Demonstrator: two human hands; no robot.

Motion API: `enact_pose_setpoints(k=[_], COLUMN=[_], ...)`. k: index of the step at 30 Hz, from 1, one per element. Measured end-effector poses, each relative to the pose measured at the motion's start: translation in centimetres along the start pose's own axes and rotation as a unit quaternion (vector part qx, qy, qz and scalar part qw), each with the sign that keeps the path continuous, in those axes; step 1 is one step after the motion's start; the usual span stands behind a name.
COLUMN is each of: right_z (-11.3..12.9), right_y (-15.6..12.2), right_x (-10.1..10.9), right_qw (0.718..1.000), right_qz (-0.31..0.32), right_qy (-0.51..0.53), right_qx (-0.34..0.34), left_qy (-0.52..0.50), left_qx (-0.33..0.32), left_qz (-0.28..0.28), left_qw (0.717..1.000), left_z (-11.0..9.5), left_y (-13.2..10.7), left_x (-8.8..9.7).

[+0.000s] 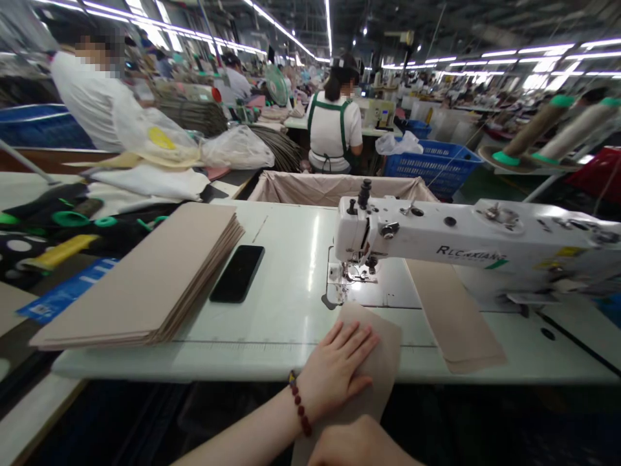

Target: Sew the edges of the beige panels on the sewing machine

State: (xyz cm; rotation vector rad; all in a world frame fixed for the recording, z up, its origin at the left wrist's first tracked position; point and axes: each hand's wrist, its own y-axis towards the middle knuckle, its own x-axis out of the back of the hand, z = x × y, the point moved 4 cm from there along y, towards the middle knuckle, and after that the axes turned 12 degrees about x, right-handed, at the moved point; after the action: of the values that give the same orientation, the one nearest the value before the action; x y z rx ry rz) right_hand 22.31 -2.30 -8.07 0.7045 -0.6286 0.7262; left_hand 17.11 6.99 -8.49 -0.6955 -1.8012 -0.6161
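Observation:
My left hand [334, 369] lies flat, fingers stretched out, on a beige fabric piece [383, 349] that runs from the table's front edge up to the presser foot [356, 273] of a white sewing machine [466, 243]. My right hand [359, 443] is at the bottom edge, under or behind the same piece where it hangs off the table; its fingers are hidden. A bead bracelet [301, 404] is on my left wrist.
A stack of beige sheets [145, 278] lies at the left with a black phone [237, 273] beside it. Another beige strip [453, 317] lies right of the needle. A fabric-lined bin [301, 188] stands behind the table. Other workers sit farther back; a blue crate [431, 165] is beyond.

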Motion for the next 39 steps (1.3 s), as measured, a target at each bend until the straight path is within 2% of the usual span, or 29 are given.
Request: enact_pose_setpoints(k=[2,4,6,8,11,14,20,25,39], right_z=[-1.9,-4.4,-6.9,-9.4,-12.3,-13.5,-13.5,-13.7,-13.8], right_y=[-0.3,-0.4,0.5,1.9,3.9,4.3,2.4,2.4,2.5], right_x=[3.1,6.7,9.2,10.4,10.7,10.8,11.0,10.9,10.8], right_qw=[0.995,0.981,0.968,0.953,0.929,0.916,0.913,0.914,0.915], right_qz=[-0.037,-0.082,-0.092,-0.075,-0.024,-0.003,-0.016,-0.018,-0.022], right_qy=[0.038,-0.016,-0.103,-0.188,-0.274,-0.313,-0.322,-0.319,-0.319], right_qx=[-0.089,-0.175,-0.211,-0.226,-0.249,-0.251,-0.250,-0.249,-0.247], left_qy=[0.037,0.068,0.088,0.098,0.095,0.079,0.044,0.030,0.012], left_qx=[0.044,0.091,0.131,0.152,0.160,0.158,0.149,0.147,0.142], left_qz=[-0.014,-0.031,-0.041,-0.042,-0.036,-0.030,-0.019,-0.028,-0.017], left_qw=[0.998,0.993,0.987,0.983,0.982,0.984,0.988,0.988,0.990], left_z=[1.8,3.9,5.8,7.1,8.4,9.2,10.2,10.3,10.3], left_y=[-1.7,-3.5,-4.8,-5.4,-4.9,-3.5,-0.3,1.5,2.0], left_x=[0.3,1.4,2.5,3.4,4.0,4.2,4.1,4.1,4.4])
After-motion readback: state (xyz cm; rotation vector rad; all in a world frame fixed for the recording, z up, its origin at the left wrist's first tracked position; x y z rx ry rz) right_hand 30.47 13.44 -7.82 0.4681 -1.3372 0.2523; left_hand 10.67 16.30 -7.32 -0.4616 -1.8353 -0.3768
